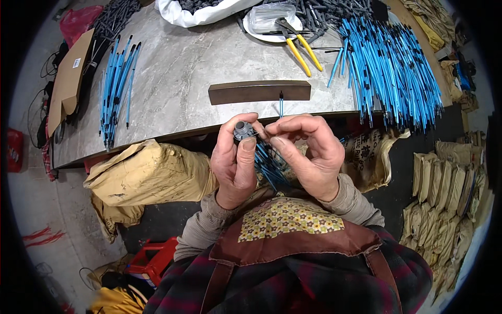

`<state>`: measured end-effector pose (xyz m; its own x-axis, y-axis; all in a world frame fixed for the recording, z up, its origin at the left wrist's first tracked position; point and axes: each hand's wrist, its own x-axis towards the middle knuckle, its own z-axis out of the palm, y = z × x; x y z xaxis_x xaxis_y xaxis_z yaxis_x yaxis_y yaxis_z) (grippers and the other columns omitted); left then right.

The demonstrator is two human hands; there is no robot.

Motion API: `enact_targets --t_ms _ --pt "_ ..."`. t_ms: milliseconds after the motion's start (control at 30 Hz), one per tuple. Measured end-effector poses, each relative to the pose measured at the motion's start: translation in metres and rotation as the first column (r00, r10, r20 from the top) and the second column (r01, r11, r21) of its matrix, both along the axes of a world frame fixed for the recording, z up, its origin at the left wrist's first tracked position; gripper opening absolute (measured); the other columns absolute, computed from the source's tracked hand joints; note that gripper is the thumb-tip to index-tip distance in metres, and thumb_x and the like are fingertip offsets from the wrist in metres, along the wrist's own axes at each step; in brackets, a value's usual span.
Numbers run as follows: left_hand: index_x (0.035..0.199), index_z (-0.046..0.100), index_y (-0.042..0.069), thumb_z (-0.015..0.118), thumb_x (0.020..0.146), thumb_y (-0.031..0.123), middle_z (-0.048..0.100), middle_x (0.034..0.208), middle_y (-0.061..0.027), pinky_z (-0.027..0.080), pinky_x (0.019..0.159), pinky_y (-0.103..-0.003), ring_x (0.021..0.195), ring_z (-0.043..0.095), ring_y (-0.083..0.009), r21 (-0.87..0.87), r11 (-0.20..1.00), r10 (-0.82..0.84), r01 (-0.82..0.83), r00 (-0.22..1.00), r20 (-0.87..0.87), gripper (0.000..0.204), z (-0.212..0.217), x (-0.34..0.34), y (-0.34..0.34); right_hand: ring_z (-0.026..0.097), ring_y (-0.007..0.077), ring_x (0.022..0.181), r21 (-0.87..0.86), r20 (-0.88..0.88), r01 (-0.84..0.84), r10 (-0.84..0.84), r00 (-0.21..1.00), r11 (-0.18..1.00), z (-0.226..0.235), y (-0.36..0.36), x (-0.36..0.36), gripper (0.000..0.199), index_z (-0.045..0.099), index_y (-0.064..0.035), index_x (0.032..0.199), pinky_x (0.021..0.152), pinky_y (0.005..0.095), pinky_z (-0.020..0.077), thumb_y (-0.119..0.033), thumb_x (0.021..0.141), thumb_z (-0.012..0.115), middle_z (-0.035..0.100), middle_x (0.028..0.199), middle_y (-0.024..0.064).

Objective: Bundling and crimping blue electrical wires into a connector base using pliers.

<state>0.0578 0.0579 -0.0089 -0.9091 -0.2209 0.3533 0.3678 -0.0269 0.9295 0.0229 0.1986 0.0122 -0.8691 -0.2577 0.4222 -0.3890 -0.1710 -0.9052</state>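
My left hand (pixel 236 162) is closed around a small grey ribbed plastic fitting (pixel 243 131) with a round opening facing up. Close beside it, my right hand (pixel 312 152) is pinched, thumb against fingertips. A thin, wire-like strand shows between its fingertips and the fitting, too fine to name. Just beyond my hands, a blue wire with a black tip (pixel 281 104) stands against a dark brown block (pixel 259 92) on the table. Below my hands, more blue wires (pixel 269 165) hang in a bunch, partly hidden by my fingers.
The grey marbled table (pixel 172 68) carries a small blue wire bundle (pixel 117 89) at left and a large blue wire pile (pixel 392 73) at right. Yellow-handled pliers (pixel 300 49) lie at the back near a white bag (pixel 204 13). A tan sack (pixel 149 172) sits below the table edge.
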Motion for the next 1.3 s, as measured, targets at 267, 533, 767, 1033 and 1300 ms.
enact_targets --t_ms 267,533,767,1033,1300 --pt "0.129 0.05 -0.002 0.047 0.098 0.009 0.06 0.1 -0.0093 0.045 0.076 -0.026 0.08 0.052 -0.0138 -0.027 0.999 -0.019 0.019 1.0 -0.001 0.033 0.003 0.002 0.0 0.06 0.0151 0.078 0.257 -0.343 0.161 -0.065 0.937 0.953 0.014 0.002 -0.009 0.028 0.061 -0.0007 0.101 0.066 0.0254 0.0492 0.009 0.077 0.071 0.068 0.099 0.0122" --pt "0.129 0.05 -0.002 0.049 0.097 0.01 0.06 0.102 -0.0102 0.045 0.074 -0.026 0.079 0.052 -0.0137 -0.076 0.997 -0.004 0.002 1.0 -0.023 0.034 0.001 0.003 0.002 0.059 0.0154 0.072 0.265 -0.628 0.312 -0.083 0.774 0.912 0.011 -0.002 -0.017 0.034 0.062 -0.0024 0.099 0.063 0.0256 0.0488 0.011 0.07 0.073 0.069 0.091 0.0101" --pt "0.128 0.051 -0.002 0.049 0.097 0.01 0.061 0.103 -0.0115 0.046 0.076 -0.027 0.081 0.054 -0.015 -0.138 0.99 -0.01 0.003 0.999 -0.049 0.034 0.006 0.002 0.0 0.058 0.0143 0.067 0.307 -0.603 0.275 -0.037 0.797 0.911 0.022 0.003 -0.021 0.031 0.063 -0.003 0.092 0.06 0.0245 0.0471 0.011 0.066 0.072 0.069 0.086 0.0076" --pt "0.128 0.052 -0.003 0.05 0.097 0.011 0.061 0.104 -0.0118 0.047 0.079 -0.028 0.085 0.056 -0.0168 -0.148 0.989 -0.038 0.026 0.996 -0.075 0.034 0.004 0.002 -0.002 0.055 0.0112 0.065 0.376 -0.31 -0.002 0.127 0.942 0.927 0.036 0.015 -0.033 0.024 0.065 -0.0033 0.085 0.056 0.0213 0.0423 0.01 0.066 0.072 0.069 0.085 0.0061" --pt "0.129 0.051 -0.004 0.052 0.098 0.013 0.06 0.109 -0.0131 0.047 0.084 -0.029 0.09 0.057 -0.0171 -0.066 0.992 -0.111 0.11 0.994 -0.016 0.036 0.002 0.006 -0.003 0.054 0.0089 0.065 0.228 -0.113 -0.25 0.28 0.953 0.941 0.027 0.017 -0.046 0.024 0.066 -0.0043 0.085 0.054 0.0185 0.0379 0.011 0.067 0.07 0.07 0.085 0.0055"
